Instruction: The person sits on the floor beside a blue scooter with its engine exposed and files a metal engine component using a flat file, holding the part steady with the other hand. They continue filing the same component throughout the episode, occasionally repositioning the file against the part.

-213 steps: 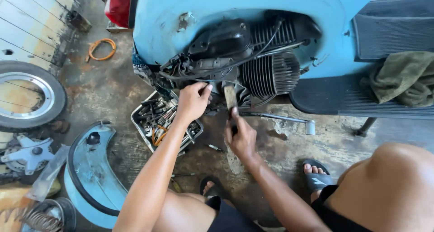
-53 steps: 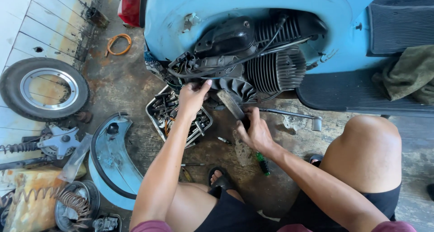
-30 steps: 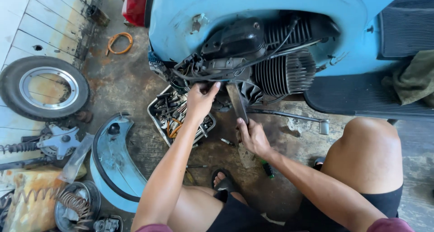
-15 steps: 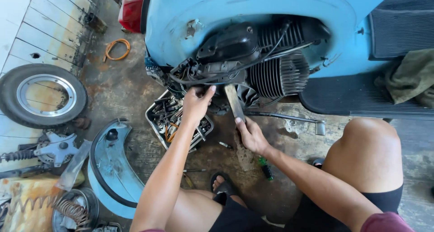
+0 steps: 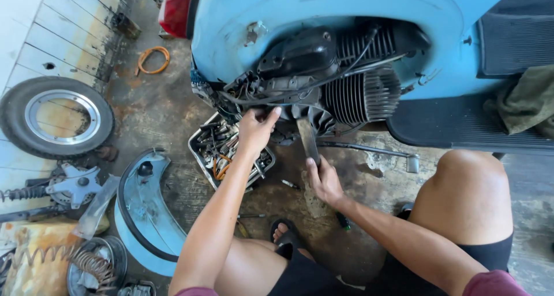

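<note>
A light blue scooter [image 5: 346, 7] stands with its side cover off, showing the black finned engine [image 5: 352, 88]. My left hand [image 5: 257, 128] reaches up under the engine and presses its fingers against the wiring and housing there. My right hand [image 5: 324, 180] grips the lower end of a flat metal bar [image 5: 307, 139] that points up into the underside of the engine. What the left fingers hold is hidden.
A tray of mixed tools [image 5: 225, 152] lies under my left arm. A blue side panel [image 5: 141, 209], a wheel [image 5: 55, 117], a shock absorber [image 5: 52, 189] and springs [image 5: 69, 258] lie at left. The kickstart lever [image 5: 369, 150] juts right. My knee [image 5: 470, 186] is at right.
The view has shifted slightly. My left hand stays at the engine's underside, and my right hand has kept hold of the metal bar, moving up a little toward the engine.
</note>
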